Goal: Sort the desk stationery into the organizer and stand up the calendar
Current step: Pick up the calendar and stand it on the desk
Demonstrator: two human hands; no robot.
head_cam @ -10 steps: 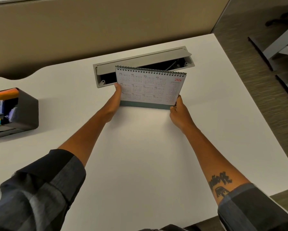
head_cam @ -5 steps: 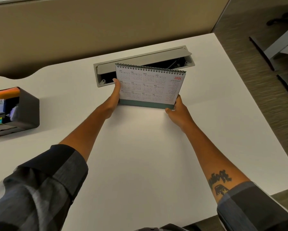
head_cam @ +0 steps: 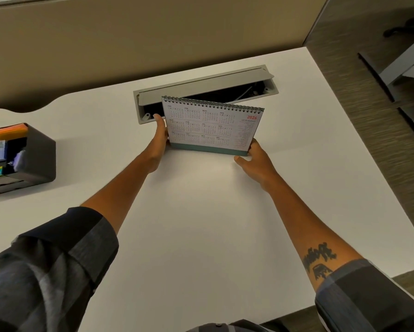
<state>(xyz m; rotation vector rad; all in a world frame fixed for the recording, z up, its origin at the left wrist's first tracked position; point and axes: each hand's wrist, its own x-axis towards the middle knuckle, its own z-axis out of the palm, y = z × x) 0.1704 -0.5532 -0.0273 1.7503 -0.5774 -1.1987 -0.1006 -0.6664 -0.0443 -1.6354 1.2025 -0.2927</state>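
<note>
White and matte, the desk [head_cam: 201,236] carries the calendar [head_cam: 213,127] toward the middle of its far edge, standing upright on its teal base strip, spiral binding on top, its printed face showing the twelve months and a red 2026. It stands just in front of a grey cable tray [head_cam: 201,88] sunk into the desk, whose lid is tipped up over a dark opening. The left hand [head_cam: 159,142] lies against the calendar's left edge, fingers straight and reaching up along it. The right hand [head_cam: 256,159] is at the lower right corner, its fingers touching the base there with the thumb spread away over the desk; whether the fingers wrap behind the card cannot be told. At the desk's left edge sits a black organizer [head_cam: 37,156] with an orange pad and small coloured items in its compartments. Behind the desk's far edge rises a tan partition [head_cam: 153,32]; past its right edge lies striped brown carpet [head_cam: 368,116] and grey furniture legs.
</note>
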